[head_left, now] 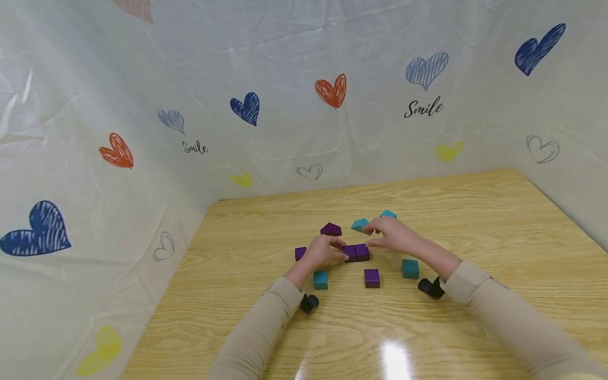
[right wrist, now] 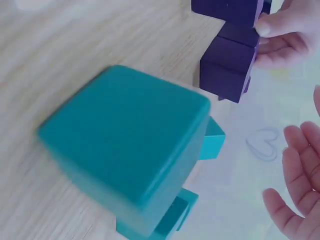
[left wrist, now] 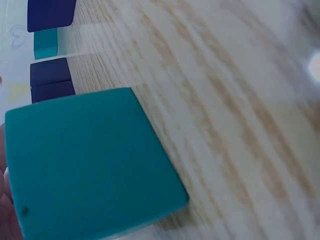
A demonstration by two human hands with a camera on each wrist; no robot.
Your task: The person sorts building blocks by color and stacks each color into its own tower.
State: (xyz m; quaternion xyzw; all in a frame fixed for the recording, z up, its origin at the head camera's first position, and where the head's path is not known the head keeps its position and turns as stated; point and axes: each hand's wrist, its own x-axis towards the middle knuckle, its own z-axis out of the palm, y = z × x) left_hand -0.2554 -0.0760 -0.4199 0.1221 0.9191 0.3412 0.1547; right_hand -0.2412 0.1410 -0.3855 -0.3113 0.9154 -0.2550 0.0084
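Two purple cubes stand side by side in the middle of the table. My left hand (head_left: 326, 250) pinches the left purple cube (head_left: 350, 253) of the pair, finger at its far side and thumb at its near side; the right wrist view shows this hand (right wrist: 287, 32) too. The other purple cube (head_left: 362, 252) sits against it on the right. Just beyond that cube, my right hand (head_left: 393, 235) is spread with fingers apart and nothing in them. Its loosely bent fingers (right wrist: 300, 175) appear in the right wrist view, away from the blocks.
Teal cubes (head_left: 320, 279) stand near both wrists, one large in the left wrist view. A lone purple cube (head_left: 372, 278) lies nearer me. Behind are a purple wedge block (head_left: 331, 229) and light blue wedge blocks (head_left: 361, 225). Another purple block (head_left: 300, 254) is partly behind my left hand.
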